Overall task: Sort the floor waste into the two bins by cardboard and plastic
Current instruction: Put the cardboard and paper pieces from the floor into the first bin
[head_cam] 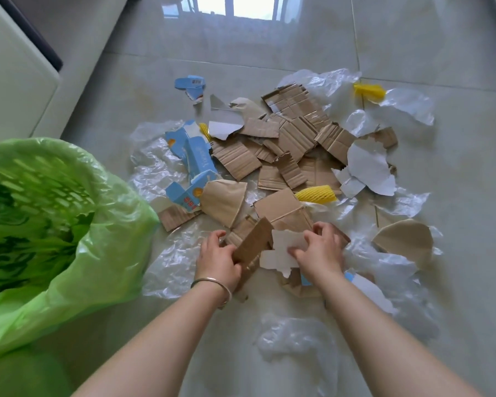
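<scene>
- We gripped a brown corrugated strip [254,243] with the left hand [218,257], fingers curled round its lower end; the strip stood tilted up off the pile.
- Our right hand [318,247] pinched a torn white card piece [284,249], just beside the strip.
- The waste pile [292,156] of cardboard and clear plastic film [166,267] spread across the floor [455,67]; its far edge left bare tile beyond.
- The green-lined bin [40,224] stood at the pile's left edge.
- A white cabinet [12,81] bounded the far left.
</scene>
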